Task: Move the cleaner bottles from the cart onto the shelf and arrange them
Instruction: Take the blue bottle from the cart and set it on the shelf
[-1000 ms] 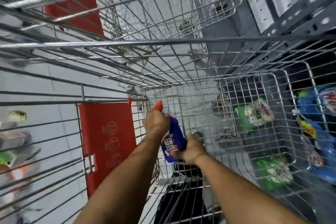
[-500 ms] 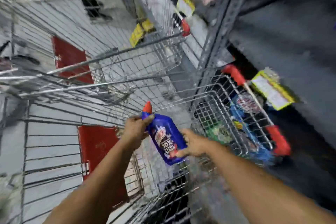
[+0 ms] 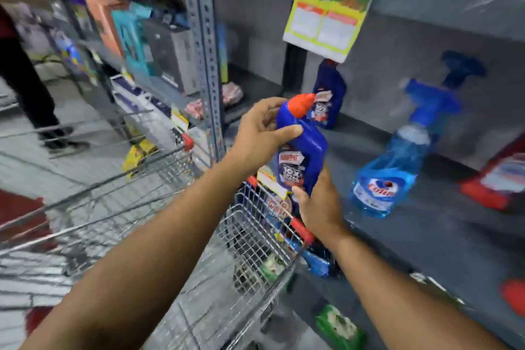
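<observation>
**Bottle leaving the cart**

Both hands are now carrying the blue cleaner bottle [image 3: 301,148] up out of the cart [image 3: 255,236], toward the grey shelf [image 3: 426,236]. The left hand [image 3: 257,136] is clasping its neck, the right hand [image 3: 319,207] cupping its base. Placing comes next, probably beside the far bottle [image 3: 329,94].

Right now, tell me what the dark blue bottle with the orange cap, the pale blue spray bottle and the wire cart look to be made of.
Dark blue bottle with orange cap, held in the left hand and right hand: likely opaque glossy plastic, given its highlights. Pale blue spray bottle: seemingly translucent plastic, light passes through. Wire cart: probably bright plated metal, a shiny silver grid.
</observation>
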A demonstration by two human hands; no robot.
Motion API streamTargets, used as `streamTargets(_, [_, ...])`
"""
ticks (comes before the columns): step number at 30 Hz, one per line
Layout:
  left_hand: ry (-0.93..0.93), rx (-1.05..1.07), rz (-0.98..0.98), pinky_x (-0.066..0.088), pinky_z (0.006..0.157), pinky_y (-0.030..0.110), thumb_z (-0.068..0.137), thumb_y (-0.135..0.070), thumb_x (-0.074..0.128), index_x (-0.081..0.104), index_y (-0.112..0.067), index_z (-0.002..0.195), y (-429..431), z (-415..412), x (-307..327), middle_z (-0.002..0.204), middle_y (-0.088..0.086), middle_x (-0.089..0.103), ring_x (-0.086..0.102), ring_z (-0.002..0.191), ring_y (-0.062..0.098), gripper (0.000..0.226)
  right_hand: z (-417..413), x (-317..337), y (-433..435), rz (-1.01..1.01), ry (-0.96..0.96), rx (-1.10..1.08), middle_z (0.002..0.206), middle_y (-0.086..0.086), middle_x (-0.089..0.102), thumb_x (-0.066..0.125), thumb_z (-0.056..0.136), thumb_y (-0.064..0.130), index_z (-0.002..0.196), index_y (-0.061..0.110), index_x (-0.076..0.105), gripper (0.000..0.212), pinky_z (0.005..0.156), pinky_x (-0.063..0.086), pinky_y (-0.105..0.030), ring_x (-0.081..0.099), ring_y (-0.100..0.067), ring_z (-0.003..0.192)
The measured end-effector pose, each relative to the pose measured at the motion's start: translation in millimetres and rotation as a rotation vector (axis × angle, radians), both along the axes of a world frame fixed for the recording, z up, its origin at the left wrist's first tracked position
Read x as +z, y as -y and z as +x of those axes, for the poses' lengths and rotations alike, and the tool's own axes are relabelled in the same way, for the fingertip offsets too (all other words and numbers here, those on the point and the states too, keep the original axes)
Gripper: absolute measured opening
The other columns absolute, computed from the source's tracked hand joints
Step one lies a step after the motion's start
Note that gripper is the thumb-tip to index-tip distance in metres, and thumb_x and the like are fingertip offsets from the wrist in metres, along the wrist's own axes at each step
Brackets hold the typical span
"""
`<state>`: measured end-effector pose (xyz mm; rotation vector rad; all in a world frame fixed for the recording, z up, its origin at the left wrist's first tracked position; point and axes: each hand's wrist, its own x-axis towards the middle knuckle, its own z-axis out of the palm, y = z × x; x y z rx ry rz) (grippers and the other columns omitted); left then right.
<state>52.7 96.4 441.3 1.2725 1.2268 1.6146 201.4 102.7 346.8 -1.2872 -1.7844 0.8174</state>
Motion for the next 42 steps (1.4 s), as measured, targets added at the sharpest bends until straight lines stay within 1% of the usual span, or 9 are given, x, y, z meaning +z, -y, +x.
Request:
streamTargets(3, [-0.049,-0.037,0.018,0.053,0.074,0.016,0.060,0.000,0.074,0.056,-0.018,0.099,-32.4,18.0,0.6,0.091,0.002,0.066,0.064,0.075,0.003,0.046,8.2,-2.1,-18.8,0.006,-0.021,-0.096,0.115,0.001,0.063,0.068,0.074,0.005,0.138,0.020,0.033,0.074,0.076,0.044,-0.026,0.062,-0.025,0.103])
streamTargets(6, [-0.076,-0.076,-0.021,0.053,0.070,0.012,0.065,0.010,0.074,0.053,-0.012,0.105,-58.7,28.3,-8.5,0.089,0.000,0.065,0.064,0.070,-0.003,0.050,12.2,-6.9,-33.7,-0.033,-0.059,-0.155,0.107,0.008,0.057,0.066,0.074,0.000,0.136,0.016,0.036,0.071,0.075,0.039,-0.018,0.063,-0.025,0.102])
streamTargets(13, [-0.049,-0.150,-0.062,0.054,0.087,0.026,0.077,0.002,0.069,0.050,-0.007,0.120,-69.7,25.5,-27.7,0.107,0.008,0.066,0.064,0.094,0.015,0.048,11.4,-23.1,-50.7,-0.037,-0.061,-0.184,0.125,-0.004,0.062,0.066,0.072,0.007,0.136,0.020,0.037,0.071,0.090,0.047,-0.030,0.060,-0.019,0.110])
streamTargets(16, [0.028,-0.219,-0.124,0.051,0.079,0.011,0.094,-0.006,0.048,0.049,-0.011,0.126,-54.8,26.0,-45.5,0.117,-0.003,0.065,0.063,0.093,-0.006,0.032,14.8,-29.5,-47.8,-0.018,-0.053,-0.240,0.127,-0.007,0.059,0.067,0.074,0.015,0.137,0.016,0.034,0.071,0.095,0.049,-0.040,0.058,-0.022,0.115])
streamTargets(21, [-0.156,-0.293,-0.262,0.042,0.101,0.015,0.101,-0.025,0.032,0.046,-0.035,0.130,-36.6,13.3,-95.2,0.129,-0.015,0.056,0.051,0.118,-0.009,0.034,13.4,-34.2,-41.4,0.031,0.076,-0.279,0.117,-0.012,0.064,0.060,0.084,0.012,0.131,0.012,0.044,0.049,0.080,0.046,-0.033,0.061,-0.032,0.106])
streamTargets(28, [-0.079,-0.207,-0.303,0.043,0.083,0.003,0.097,-0.010,0.035,0.051,-0.040,0.121,-66.3,-17.1,-94.7,0.115,-0.020,0.062,0.057,0.102,-0.014,0.042,-26.4,-29.9,-70.5,-0.007,0.121,-0.273,0.117,-0.013,0.067,0.063,0.085,0.015,0.128,0.013,0.044,0.047,0.080,0.051,-0.039,0.063,-0.034,0.104])
streamTargets(36, [-0.158,-0.224,-0.312,0.037,0.107,0.028,0.086,-0.011,0.038,0.037,-0.033,0.138,-69.0,-24.7,-101.5,0.137,-0.005,0.053,0.048,0.124,0.004,0.056,-28.3,-25.7,-67.8,-0.078,0.061,-0.217,0.133,-0.009,0.056,0.062,0.086,0.012,0.140,0.016,0.035,0.061,0.094,0.043,-0.031,0.055,-0.024,0.121])
streamTargets(39, [-0.345,-0.005,-0.267,0.026,0.109,0.016,0.081,-0.020,0.038,0.028,-0.019,0.142,-49.8,-14.4,-99.1,0.143,-0.013,0.041,0.033,0.125,-0.012,0.061,-0.8,-30.0,-30.5,0.007,0.032,-0.188,0.132,-0.007,0.052,0.061,0.087,0.016,0.140,0.017,0.037,0.058,0.102,0.042,-0.029,0.052,-0.017,0.122])
streamTargets(42, [-0.474,0.168,-0.063,0.026,0.115,0.026,0.080,-0.015,0.039,0.037,-0.014,0.136,-13.0,13.9,-109.3,0.146,0.005,0.040,0.032,0.136,0.010,0.056,47.9,-39.5,18.4,0.137,0.009,-0.303,0.115,0.006,0.053,0.056,0.084,0.031,0.125,0.035,0.046,0.042,0.097,0.042,-0.014,0.056,-0.008,0.106])
